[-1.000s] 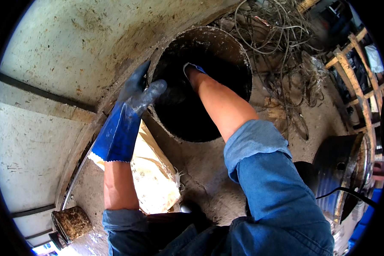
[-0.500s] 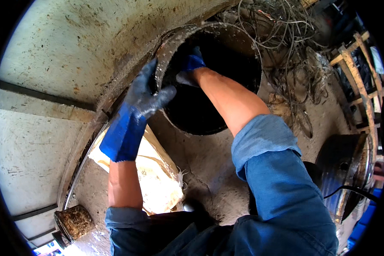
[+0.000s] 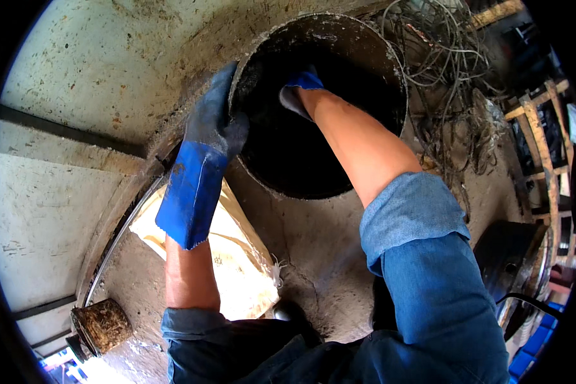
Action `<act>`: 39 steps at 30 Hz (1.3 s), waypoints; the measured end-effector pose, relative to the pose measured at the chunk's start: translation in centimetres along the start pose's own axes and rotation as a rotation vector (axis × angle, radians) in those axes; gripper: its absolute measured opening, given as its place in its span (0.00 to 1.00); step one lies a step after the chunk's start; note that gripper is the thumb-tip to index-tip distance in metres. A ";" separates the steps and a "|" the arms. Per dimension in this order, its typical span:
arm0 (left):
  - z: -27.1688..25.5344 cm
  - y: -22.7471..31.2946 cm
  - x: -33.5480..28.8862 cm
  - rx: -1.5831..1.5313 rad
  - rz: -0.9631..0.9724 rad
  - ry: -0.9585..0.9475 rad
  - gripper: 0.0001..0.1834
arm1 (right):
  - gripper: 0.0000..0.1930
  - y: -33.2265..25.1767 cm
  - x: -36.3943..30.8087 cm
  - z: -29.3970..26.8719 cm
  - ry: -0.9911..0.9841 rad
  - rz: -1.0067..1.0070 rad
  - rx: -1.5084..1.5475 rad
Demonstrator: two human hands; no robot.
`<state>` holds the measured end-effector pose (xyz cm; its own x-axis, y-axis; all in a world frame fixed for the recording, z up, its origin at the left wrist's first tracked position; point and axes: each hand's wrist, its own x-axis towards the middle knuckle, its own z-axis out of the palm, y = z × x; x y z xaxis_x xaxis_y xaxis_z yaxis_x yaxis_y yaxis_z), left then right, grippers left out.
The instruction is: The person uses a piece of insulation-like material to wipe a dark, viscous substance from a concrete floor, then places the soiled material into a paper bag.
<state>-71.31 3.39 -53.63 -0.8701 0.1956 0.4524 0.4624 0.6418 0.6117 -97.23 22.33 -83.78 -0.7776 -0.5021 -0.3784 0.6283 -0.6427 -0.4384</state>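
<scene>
A large dark metal drum point(image 3: 320, 193) with a dirty, crusted rim stands in front of me, its mouth facing me. My left hand point(image 3: 216, 125), in a grey-coated glove with a blue cuff, grips the drum's left rim. The fingers run along the outside wall and the thumb lies at the edge. Deep in the mouth is my right hand point(image 3: 301, 93), gloved the same way. Its fingers vanish in the black interior, so whatever they touch is hidden.
A pale woven sack point(image 3: 237, 262) lies below my left forearm. Grimy pale metal panels point(image 3: 64, 185) rise at the left, with a crusted bucket point(image 3: 109, 326) beneath. Tangled cables point(image 3: 451, 83) lie right of the drum; a wooden frame point(image 3: 541, 147) and another dark drum point(image 3: 505, 256) stand farther right.
My left hand, spread at the rim before, has closed on it. The drum sits slightly higher and further right in view. My right hand remains inside the drum.
</scene>
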 end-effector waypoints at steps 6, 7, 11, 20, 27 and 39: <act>-2.4 1.6 -1.4 0.045 -0.065 -0.067 0.42 | 0.28 2.0 -5.7 7.2 0.106 0.062 -0.204; -2.7 0.5 -2.0 0.133 -0.020 -0.056 0.42 | 0.28 1.7 -6.4 7.8 0.103 0.062 -0.382; -2.0 3.4 -1.3 -0.015 -0.126 -0.020 0.39 | 0.28 0.3 -8.8 8.2 0.139 0.057 -0.943; -1.7 -0.1 -1.7 0.054 0.022 -0.014 0.41 | 0.28 1.0 -9.6 12.0 0.136 0.001 -1.482; -1.9 0.3 -1.9 -0.023 -0.037 -0.023 0.40 | 0.28 2.0 -11.0 14.4 0.134 -0.026 -1.790; -1.6 -0.2 -2.3 0.046 -0.012 0.030 0.39 | 0.28 2.2 -13.4 15.1 0.212 -0.127 -2.271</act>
<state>-69.17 1.65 -53.75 -0.8696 0.1659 0.4651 0.4431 0.6778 0.5867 -85.75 18.92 -67.32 -0.8855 -0.3794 -0.2681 -0.2987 0.9070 -0.2967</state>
